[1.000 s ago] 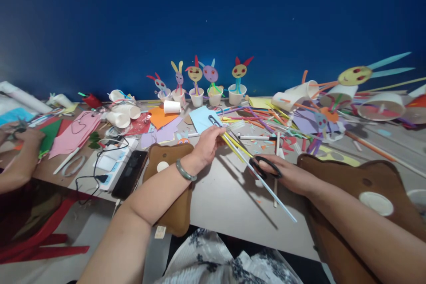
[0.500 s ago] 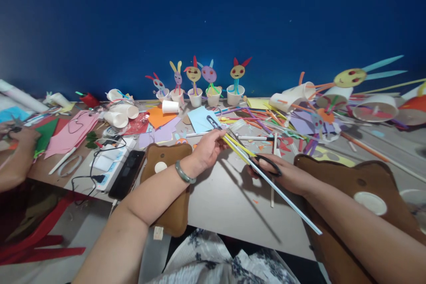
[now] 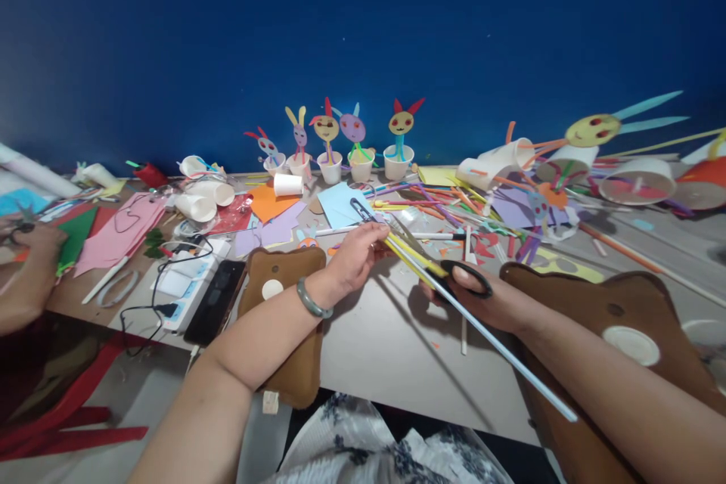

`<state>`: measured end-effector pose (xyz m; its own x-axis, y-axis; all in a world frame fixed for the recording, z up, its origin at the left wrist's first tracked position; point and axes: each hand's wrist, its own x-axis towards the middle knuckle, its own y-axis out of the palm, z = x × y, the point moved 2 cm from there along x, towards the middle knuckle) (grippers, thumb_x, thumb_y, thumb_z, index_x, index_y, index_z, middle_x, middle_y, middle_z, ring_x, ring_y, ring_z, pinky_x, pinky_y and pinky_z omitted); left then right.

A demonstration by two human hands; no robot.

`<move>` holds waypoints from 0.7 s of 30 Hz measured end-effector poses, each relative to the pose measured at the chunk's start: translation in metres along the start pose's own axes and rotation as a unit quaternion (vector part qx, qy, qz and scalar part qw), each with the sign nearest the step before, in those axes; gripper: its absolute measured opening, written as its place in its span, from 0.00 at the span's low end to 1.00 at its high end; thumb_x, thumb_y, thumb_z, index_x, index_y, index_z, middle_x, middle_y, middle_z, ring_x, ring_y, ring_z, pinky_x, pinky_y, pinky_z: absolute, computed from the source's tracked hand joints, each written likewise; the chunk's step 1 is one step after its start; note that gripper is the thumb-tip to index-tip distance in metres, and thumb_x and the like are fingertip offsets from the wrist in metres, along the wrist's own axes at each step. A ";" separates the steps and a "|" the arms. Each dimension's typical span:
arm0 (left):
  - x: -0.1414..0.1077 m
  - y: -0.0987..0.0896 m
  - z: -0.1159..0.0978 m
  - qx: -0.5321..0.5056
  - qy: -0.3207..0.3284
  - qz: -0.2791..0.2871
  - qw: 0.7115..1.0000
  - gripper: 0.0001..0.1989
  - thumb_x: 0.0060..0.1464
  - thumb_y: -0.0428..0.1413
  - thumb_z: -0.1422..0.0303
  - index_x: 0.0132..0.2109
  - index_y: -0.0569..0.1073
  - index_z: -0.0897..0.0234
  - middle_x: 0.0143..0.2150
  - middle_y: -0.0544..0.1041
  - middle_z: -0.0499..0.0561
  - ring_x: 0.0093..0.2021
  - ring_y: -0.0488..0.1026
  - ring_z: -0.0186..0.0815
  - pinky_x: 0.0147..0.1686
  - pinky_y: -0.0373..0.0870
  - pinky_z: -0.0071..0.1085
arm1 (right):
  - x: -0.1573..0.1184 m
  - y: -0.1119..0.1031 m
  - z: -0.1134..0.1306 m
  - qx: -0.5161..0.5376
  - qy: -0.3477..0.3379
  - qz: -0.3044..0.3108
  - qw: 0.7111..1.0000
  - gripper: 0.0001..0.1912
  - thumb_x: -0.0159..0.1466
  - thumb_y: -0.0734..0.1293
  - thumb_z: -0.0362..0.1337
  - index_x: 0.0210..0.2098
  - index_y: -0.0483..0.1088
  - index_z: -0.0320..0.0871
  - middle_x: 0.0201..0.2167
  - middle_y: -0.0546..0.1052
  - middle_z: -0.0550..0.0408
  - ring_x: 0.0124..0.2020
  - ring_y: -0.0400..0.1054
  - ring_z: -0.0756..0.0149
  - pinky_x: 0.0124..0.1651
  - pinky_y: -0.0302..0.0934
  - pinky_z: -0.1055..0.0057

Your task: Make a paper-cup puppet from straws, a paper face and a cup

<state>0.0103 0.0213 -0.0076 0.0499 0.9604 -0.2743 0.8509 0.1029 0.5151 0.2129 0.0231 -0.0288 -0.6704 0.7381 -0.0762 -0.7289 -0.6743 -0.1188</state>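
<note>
Gripping a bundle of drinking straws (image 3: 423,261) near its far end, the left hand (image 3: 355,257) is closed around them with thumb and fingers pinched together, a green bangle (image 3: 314,301) on its wrist. The straws, yellow ones and a pale blue one, slant from that hand down and to the right; the pale blue straw runs on past the right hand and over the right forearm, ending above the brown cushion (image 3: 601,318) on which that arm rests. The right hand (image 3: 482,295) lies just right of the left hand, curled shut on black-handled scissors (image 3: 448,265), with the thumb showing through the handle loop. The scissor blades point up and left towards the left hand, crossing the straws between the two hands; how far the blades are parted cannot be made out.

Left of the left hand, a second brown cushion (image 3: 283,318) lies under the left forearm, and beyond that a black phone (image 3: 215,301) and a white power strip (image 3: 181,280) with a black cable. Behind the left hand sit a light blue sheet (image 3: 340,204), an orange sheet (image 3: 269,200) and a row of paper cups with paper-faced figures (image 3: 352,147) against the blue wall (image 3: 363,30). Right of the hands, loose coloured straws and paper scraps (image 3: 482,219) cover the grey table (image 3: 386,340). Far left of the left hand, another person's hand (image 3: 34,242) holds small scissors over pink and green paper.
</note>
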 end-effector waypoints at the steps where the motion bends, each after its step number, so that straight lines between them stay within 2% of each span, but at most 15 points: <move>1: -0.001 0.000 -0.001 0.004 0.004 0.007 1.000 0.09 0.49 0.63 0.69 0.29 0.70 0.66 0.30 0.71 0.46 0.32 0.70 0.29 0.36 0.66 0.27 | 0.000 0.001 0.001 0.027 0.008 0.010 1.000 0.36 0.59 0.60 0.71 0.29 0.71 0.42 0.26 0.71 0.52 0.27 0.63 0.63 0.33 0.59 0.65; 3: -0.002 0.000 -0.001 0.016 0.011 0.017 1.000 0.09 0.49 0.64 0.68 0.30 0.71 0.66 0.30 0.71 0.46 0.31 0.70 0.28 0.35 0.66 0.27 | -0.001 0.004 0.003 0.086 0.030 0.029 0.995 0.34 0.57 0.62 0.71 0.28 0.68 0.43 0.25 0.70 0.53 0.27 0.62 0.63 0.33 0.58 0.65; 7: -0.003 -0.001 -0.001 0.034 0.024 0.008 0.999 0.09 0.48 0.64 0.66 0.34 0.74 0.65 0.32 0.73 0.46 0.27 0.67 0.27 0.29 0.63 0.27 | -0.004 0.005 0.002 0.122 0.035 0.010 0.992 0.32 0.55 0.65 0.70 0.26 0.59 0.46 0.23 0.63 0.58 0.26 0.59 0.64 0.31 0.57 0.65; 10: -0.005 0.000 -0.002 0.047 0.049 0.010 0.998 0.09 0.46 0.64 0.66 0.30 0.72 0.65 0.43 0.78 0.50 0.26 0.66 0.24 0.27 0.63 0.27 | -0.004 0.005 -0.001 0.118 0.029 0.012 0.992 0.32 0.56 0.65 0.70 0.28 0.62 0.46 0.24 0.62 0.58 0.27 0.59 0.64 0.31 0.58 0.65; 12: -0.006 0.000 -0.003 0.056 0.066 0.015 0.996 0.11 0.45 0.64 0.66 0.27 0.70 0.65 0.50 0.78 0.51 0.27 0.67 0.23 0.27 0.63 0.26 | -0.004 0.004 -0.002 0.115 0.027 0.033 0.992 0.32 0.57 0.64 0.69 0.29 0.63 0.45 0.26 0.66 0.56 0.28 0.61 0.63 0.31 0.57 0.65; 14: -0.007 0.001 -0.003 0.060 0.073 0.020 0.995 0.11 0.45 0.64 0.65 0.26 0.69 0.65 0.54 0.77 0.51 0.30 0.69 0.25 0.28 0.65 0.26 | -0.004 0.004 -0.002 0.117 0.015 0.054 0.992 0.31 0.59 0.63 0.69 0.29 0.65 0.44 0.27 0.69 0.54 0.28 0.61 0.64 0.31 0.56 0.66; 18: -0.008 0.002 -0.002 0.043 0.073 0.032 0.996 0.12 0.45 0.66 0.64 0.28 0.71 0.65 0.54 0.77 0.52 0.34 0.72 0.27 0.31 0.68 0.27 | -0.004 0.003 0.002 0.115 -0.022 0.071 0.991 0.31 0.62 0.62 0.66 0.31 0.71 0.42 0.27 0.70 0.53 0.29 0.62 0.63 0.33 0.55 0.65; 21: -0.008 0.002 0.000 0.033 0.071 0.028 0.997 0.13 0.44 0.67 0.63 0.29 0.71 0.65 0.47 0.78 0.51 0.32 0.71 0.27 0.32 0.70 0.28 | -0.005 0.004 0.004 0.120 -0.017 0.068 0.990 0.31 0.62 0.62 0.66 0.33 0.73 0.43 0.28 0.72 0.51 0.30 0.62 0.62 0.34 0.55 0.64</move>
<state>0.0116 0.0142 -0.0045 0.0271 0.9915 -0.1269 0.8815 0.0362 0.4708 0.2124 0.0168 -0.0249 -0.7657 0.6418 -0.0413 -0.6411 -0.7566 0.1285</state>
